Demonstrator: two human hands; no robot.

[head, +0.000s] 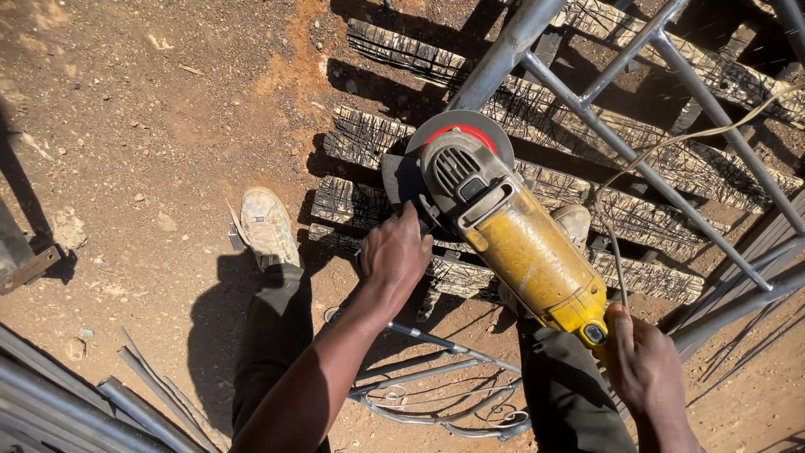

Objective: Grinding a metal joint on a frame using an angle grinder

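**Two hands on the yellow grinder, disc down by the steel frame**

Biggest thing first: the grey welded steel tube frame (637, 159) runs out ahead of both hands, rigid bars lying across charred, cracked timber sleepers (587, 134) on red dusty ground (126, 109). Hard, stiff metal, nothing there that gives.

Now the tool: a big yellow plastic-bodied angle grinder (524, 252) with a grey metal head and a round grey disc with a red centre (457, 134), held between the two hands, disc at the far end against a frame tube. It looks heavy and nose-weighted, a two-handed job: one grip at the head, one at the tail.

And that's the grip. The left hand (394, 252) is closed around the side handle just beside the head. The right hand (646, 365) is wrapped tight on the rear handle, where the pale cord (662, 147) loops away. A dusty white canvas shoe (268, 226) sits left of the left hand.
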